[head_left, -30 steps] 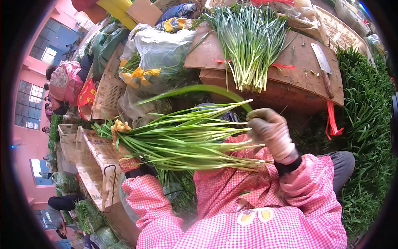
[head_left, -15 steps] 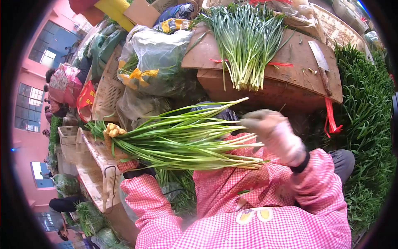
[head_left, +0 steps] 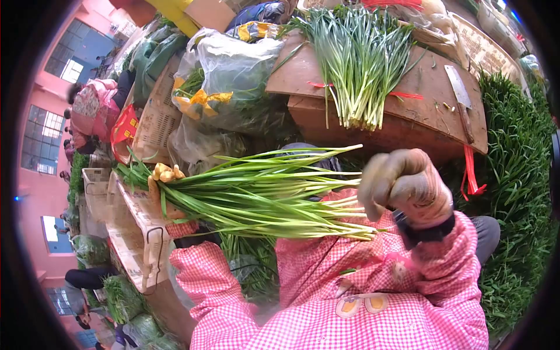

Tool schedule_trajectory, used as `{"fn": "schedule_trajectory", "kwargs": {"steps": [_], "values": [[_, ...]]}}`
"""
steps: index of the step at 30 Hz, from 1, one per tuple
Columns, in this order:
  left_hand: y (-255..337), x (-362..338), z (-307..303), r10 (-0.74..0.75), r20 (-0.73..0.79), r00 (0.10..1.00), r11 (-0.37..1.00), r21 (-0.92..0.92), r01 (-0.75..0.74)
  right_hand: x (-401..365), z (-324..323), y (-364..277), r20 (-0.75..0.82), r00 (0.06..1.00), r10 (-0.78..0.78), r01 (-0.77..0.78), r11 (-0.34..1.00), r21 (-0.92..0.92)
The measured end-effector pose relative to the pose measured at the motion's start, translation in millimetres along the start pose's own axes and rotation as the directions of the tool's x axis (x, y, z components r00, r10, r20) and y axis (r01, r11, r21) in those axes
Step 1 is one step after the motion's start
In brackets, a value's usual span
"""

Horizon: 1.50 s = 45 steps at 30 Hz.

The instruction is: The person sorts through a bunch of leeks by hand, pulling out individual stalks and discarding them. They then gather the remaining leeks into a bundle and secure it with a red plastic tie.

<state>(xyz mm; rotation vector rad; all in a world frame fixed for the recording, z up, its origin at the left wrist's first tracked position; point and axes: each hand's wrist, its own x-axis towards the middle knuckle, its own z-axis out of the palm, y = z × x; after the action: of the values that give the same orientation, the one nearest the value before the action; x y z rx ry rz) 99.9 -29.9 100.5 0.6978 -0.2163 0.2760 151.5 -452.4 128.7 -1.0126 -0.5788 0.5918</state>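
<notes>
My left hand [head_left: 167, 173], in a tan glove, is closed round the leafy end of a loose bunch of garlic chives [head_left: 256, 195]. The bunch fans out across my lap, pale stalk ends pointing right. Just past those ends my right hand [head_left: 408, 186] is raised, gloved, its fingers curled inward; whatever they may hold is hidden. Ahead, a larger bunch of garlic chives [head_left: 361, 64] lies on a wooden board [head_left: 434, 76], over a red tie [head_left: 405, 95]. A cleaver [head_left: 459, 93] rests on the board's right side.
A heap of loose greens [head_left: 513, 204] rises at my right. Clear plastic bags [head_left: 233, 70] with greens stand at the front left, beside plastic crates [head_left: 154, 125]. Red ties [head_left: 471, 169] hang off the board's corner. Other people [head_left: 93, 111] are farther left.
My right hand has moved up toward the camera and slightly right, away from the stalk ends, and its fingers have curled in. My left hand keeps its grip on the bunch.
</notes>
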Motion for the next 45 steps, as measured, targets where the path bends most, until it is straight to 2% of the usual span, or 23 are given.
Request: {"fn": "schedule_trajectory", "kwargs": {"steps": [2,3,9,11,12,15,16,17,19,23,25,27,28,29,31,32,35,36,38,39,41,43,45], "values": [[0,2,-5,-0.017,0.061,0.998,1.0,0.007,0.016,-5,-19,6,0.096,0.99,0.105,-0.006,0.705,-0.709],[-1,4,-6,-0.037,0.074,0.997,0.996,-0.076,0.042,-8,-13,11,-0.065,0.983,0.174,-0.099,0.197,-0.975],[1,5,6,-0.102,0.037,0.994,0.994,-0.036,0.103,15,37,73,0.069,0.991,0.112,0.078,-0.082,-0.994],[3,7,0,-0.069,-0.015,0.998,0.997,-0.042,0.068,16,45,82,0.161,0.977,-0.141,0.184,0.172,-0.968],[3,8,-3,-0.056,-0.042,0.998,0.997,-0.05,0.054,15,53,83,-0.005,0.983,-0.185,0.151,0.821,-0.551],[2,5,0,-0.1,0.017,0.995,0.987,-0.126,0.102,11,47,44,0.008,0.996,-0.093,0.088,0.905,-0.417],[-1,7,5,-0.115,0.103,0.988,0.962,-0.238,0.137,8,46,25,-0.073,0.935,0.346,-0.345,0.938,0.026],[0,8,5,-0.14,0.126,0.982,0.95,-0.261,0.169,1,40,34,-0.098,0.923,0.373,-0.38,0.922,-0.071],[2,7,5,-0.185,0.169,0.968,0.925,-0.303,0.229,-16,20,49,0.126,0.988,0.092,-0.007,0.83,-0.557],[-2,4,6,-0.201,0.186,0.962,0.906,-0.337,0.255,-7,14,13,-0.458,0.815,0.355,-0.329,0.934,0.137],[4,9,-2,-0.198,0.211,0.957,0.902,-0.343,0.262,-7,18,-2,-0.206,0.746,0.634,-0.622,0.773,0.128],[2,5,3,-0.212,0.18,0.961,0.882,-0.388,0.267,-17,31,29,-0.255,0.894,0.368,-0.379,0.925,0.006],[0,3,5,-0.196,0.151,0.969,0.868,-0.433,0.243,-26,19,68,-0.322,0.947,0.007,-0.181,0.84,-0.512],[-2,2,4,-0.184,0.154,0.971,0.873,-0.428,0.233,-18,25,50,-0.326,0.945,-0.031,-0.272,0.48,-0.834],[-2,4,3,-0.164,0.169,0.972,0.885,-0.41,0.22,-9,23,71,-0.309,0.95,-0.037,-0.284,0.305,-0.909],[-1,5,5,-0.174,0.172,0.97,0.902,-0.367,0.227,-7,22,80,-0.227,0.974,-0.017,-0.174,0.585,-0.792],[10,2,-3,-0.207,0.117,0.971,0.902,-0.362,0.236,-20,22,78,-0.143,0.964,-0.224,-0.008,0.513,-0.858],[14,3,-13,-0.229,0.169,0.959,0.873,-0.399,0.279,-36,2,85,-0.412,0.895,-0.169,-0.069,0.862,-0.503],[23,-4,-31,-0.22,0.124,0.968,0.881,-0.401,0.251,-57,-42,57,-0.454,0.834,-0.313,-0.236,0.541,-0.807],[25,-7,-35,-0.218,0.102,0.971,0.884,-0.401,0.241,-78,-79,61,-0.566,0.779,-0.27,-0.348,0.566,-0.748],[19,-9,-28,-0.21,0.086,0.974,0.829,-0.512,0.224,-111,-130,49,-0.678,0.734,-0.028,-0.641,-0.357,-0.679],[15,-11,-25,-0.22,0.065,0.973,0.802,-0.556,0.219,-107,-139,38,-0.885,0.337,0.321,-0.493,-0.74,-0.457],[9,-2,-6,-0.293,0.296,0.909,0.775,-0.483,0.407,-97,-108,28,-0.617,0.782,0.087,-0.532,-0.421,-0.735]]}}
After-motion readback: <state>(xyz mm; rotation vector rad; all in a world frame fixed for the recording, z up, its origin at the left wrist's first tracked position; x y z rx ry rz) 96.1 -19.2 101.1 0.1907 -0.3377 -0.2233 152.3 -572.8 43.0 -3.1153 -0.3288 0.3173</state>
